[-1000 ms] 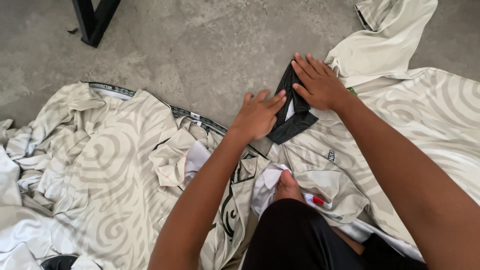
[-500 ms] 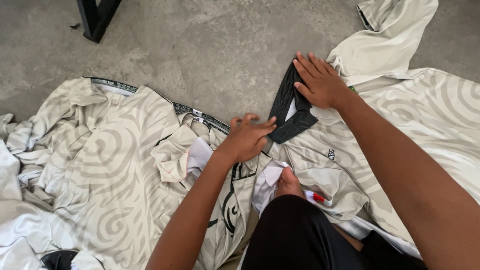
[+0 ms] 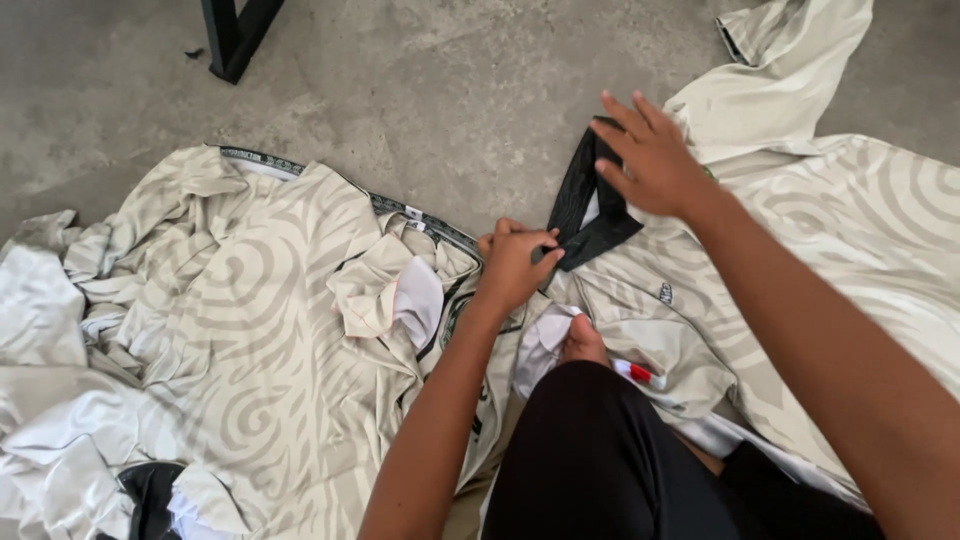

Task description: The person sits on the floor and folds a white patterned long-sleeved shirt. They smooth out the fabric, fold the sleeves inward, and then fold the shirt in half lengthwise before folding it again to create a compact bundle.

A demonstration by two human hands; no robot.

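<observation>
black collar (image 3: 590, 215) of a cream swirl-patterned jersey (image 3: 800, 250) lies on the concrete floor (image 3: 450, 90), just ahead of the person's black-clad knee (image 3: 600, 460). the left hand (image 3: 515, 265) is curled at the collar's lower tip, its fingers (image 3: 545, 258) pinching the dark edge of the fabric there. the right hand (image 3: 655, 160) lies over the upper part of the collar with its fingers (image 3: 625, 112) spread and released, palm down; whether it presses on the cloth or hangs just above it cannot be told. the jersey spreads away to the right under the right forearm, and one sleeve (image 3: 770, 75) is folded up toward the top edge of the view. a small red and white tag (image 3: 640, 374) shows on the jersey close beside the knee. to the left, a heap of other jerseys (image 3: 230, 330) in the same pale swirl pattern lies crumpled on the floor, with a dark-trimmed hem (image 3: 260, 160) along its far edge and a white inner lining (image 3: 420, 300) turned out near the left wrist. a bit of black cloth (image 3: 150, 490) peeks out at the bottom left of the heap. the foot of a black metal frame (image 3: 235, 40) stands on the floor at the upper left, well apart from the hands.
</observation>
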